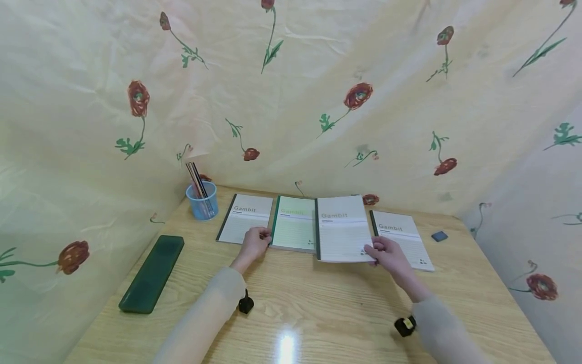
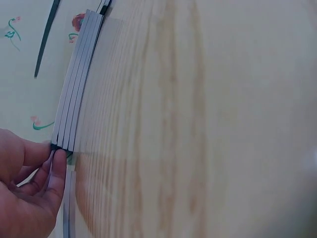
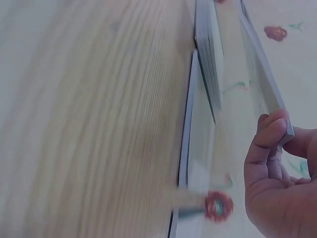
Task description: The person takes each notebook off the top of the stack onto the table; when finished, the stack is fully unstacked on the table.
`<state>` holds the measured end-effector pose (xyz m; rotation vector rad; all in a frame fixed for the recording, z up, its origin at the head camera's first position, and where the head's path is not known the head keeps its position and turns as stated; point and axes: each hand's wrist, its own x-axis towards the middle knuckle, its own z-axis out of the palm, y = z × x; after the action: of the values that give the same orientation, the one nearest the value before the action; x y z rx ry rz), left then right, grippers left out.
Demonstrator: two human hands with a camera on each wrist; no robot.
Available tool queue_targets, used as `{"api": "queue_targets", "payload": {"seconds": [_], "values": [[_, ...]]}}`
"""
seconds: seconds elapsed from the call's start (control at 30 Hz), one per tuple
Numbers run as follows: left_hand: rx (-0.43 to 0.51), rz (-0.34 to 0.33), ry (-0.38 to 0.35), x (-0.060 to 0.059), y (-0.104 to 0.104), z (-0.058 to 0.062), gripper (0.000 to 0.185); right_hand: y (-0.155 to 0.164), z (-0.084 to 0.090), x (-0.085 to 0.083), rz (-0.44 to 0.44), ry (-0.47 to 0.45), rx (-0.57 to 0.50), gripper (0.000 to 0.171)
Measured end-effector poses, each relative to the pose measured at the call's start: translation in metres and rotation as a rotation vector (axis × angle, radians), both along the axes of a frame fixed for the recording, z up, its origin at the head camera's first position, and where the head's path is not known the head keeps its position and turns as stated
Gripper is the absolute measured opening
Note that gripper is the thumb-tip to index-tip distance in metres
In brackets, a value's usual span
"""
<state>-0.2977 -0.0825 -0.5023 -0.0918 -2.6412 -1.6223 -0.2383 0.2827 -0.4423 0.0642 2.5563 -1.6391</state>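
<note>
Here we see a blue cup (image 1: 202, 202) of pencils (image 1: 196, 179) at 10 o'clock on the table (image 1: 318, 308). Four notebooks lie in a row at 12. Our left hand (image 1: 254, 243) pinches the near corner of the green notebook (image 1: 294, 228); our right hand (image 1: 386, 254) grips the lifted white notebook (image 1: 341, 227), which overlaps its neighbours. Both wrist views are blurred. A green case (image 1: 152, 273) lies at 9, a small dark eraser (image 1: 439, 235) at 2.
</note>
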Motion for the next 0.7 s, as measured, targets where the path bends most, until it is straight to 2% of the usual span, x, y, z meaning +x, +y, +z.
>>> {"api": "queue_targets", "payload": {"seconds": [0.13, 0.3, 0.43, 0.57, 0.7], "values": [[-0.002, -0.012, -0.002, 0.0, -0.002, 0.001, 0.022, 0.029, 0.003, 0.023, -0.007, -0.03, 0.035, 0.046], [-0.009, 0.009, -0.004, 0.0, -0.007, -0.001, 0.023, 0.062, -0.003, 0.055, 0.006, -0.054, 0.02, 0.046], [-0.012, -0.003, -0.007, -0.001, -0.008, -0.003, 0.024, 0.086, -0.007, 0.083, -0.014, -0.08, 0.049, 0.051], [-0.009, -0.003, -0.004, -0.002, -0.008, -0.003, 0.024, 0.11, -0.01, 0.105, -0.044, -0.148, 0.102, 0.057], [-0.007, 0.0, -0.01, -0.001, -0.007, -0.002, 0.025, 0.134, -0.015, 0.12, -0.027, -0.241, 0.118, 0.061]]}}
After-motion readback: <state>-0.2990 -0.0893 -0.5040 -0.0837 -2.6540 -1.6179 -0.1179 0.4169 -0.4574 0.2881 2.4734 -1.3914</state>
